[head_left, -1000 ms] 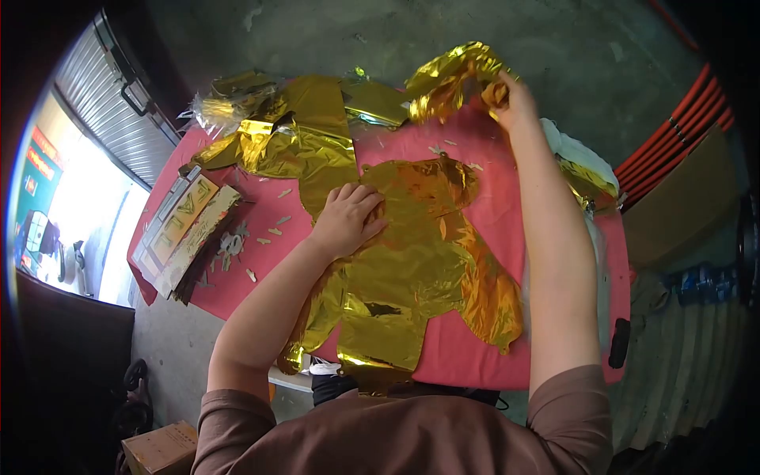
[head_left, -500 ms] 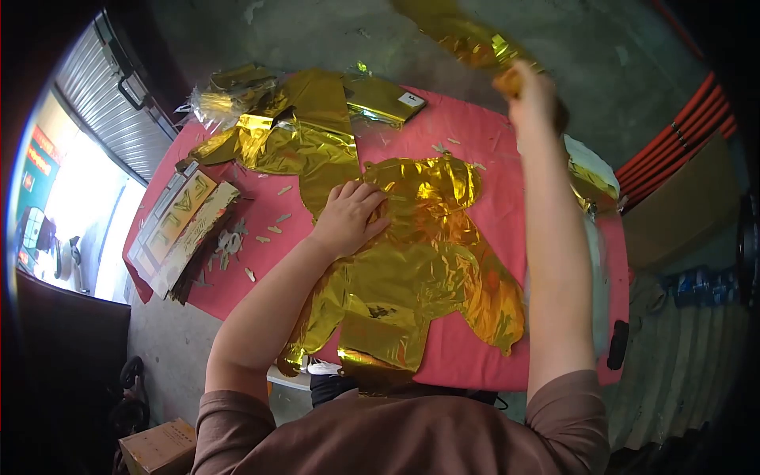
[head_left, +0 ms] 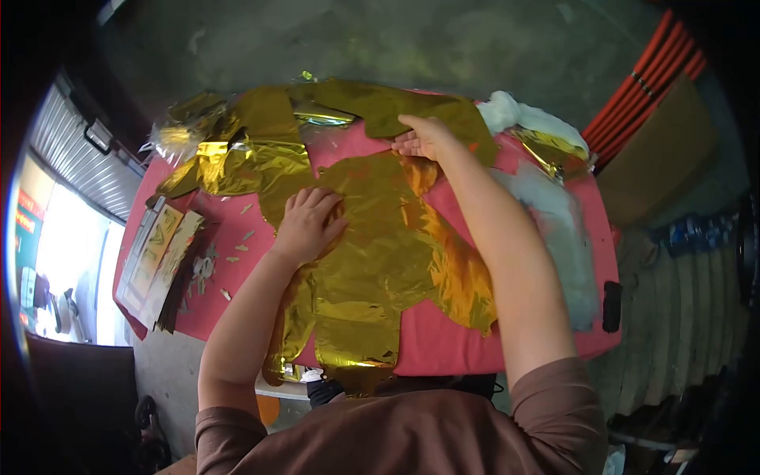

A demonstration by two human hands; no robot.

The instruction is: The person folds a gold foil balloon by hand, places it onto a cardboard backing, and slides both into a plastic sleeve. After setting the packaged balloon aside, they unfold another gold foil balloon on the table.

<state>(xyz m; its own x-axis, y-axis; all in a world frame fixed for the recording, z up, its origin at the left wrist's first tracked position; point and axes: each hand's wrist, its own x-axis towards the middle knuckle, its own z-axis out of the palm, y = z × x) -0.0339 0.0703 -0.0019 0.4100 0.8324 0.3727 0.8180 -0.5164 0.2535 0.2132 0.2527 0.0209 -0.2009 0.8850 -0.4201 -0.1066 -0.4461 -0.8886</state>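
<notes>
A large gold foil sheet (head_left: 364,229), shaped with several rounded limbs, lies spread over the pink tablecloth. On its left part my left hand (head_left: 311,224) rests palm down, fingers bent slightly and open. Near its upper edge is my right hand (head_left: 423,139), open, with the thumb apart from the fingers. The fingertips meet the foil edge; no grip shows. Another stretch of gold foil (head_left: 451,115) lies behind and around that hand. Its join with the large sheet is partly hidden by the hand.
Crumpled gold foil (head_left: 214,154) and clear wrapping lie at the table's back left. A printed box (head_left: 154,257) and pale scraps sit at the left. White plastic wrapping (head_left: 558,237) covers the right side. Red pipes (head_left: 641,83) stand behind on the right.
My right hand has come down and left from beyond the table, and the foil it held now lies across the back. My left hand still rests on the sheet. The view has shifted.
</notes>
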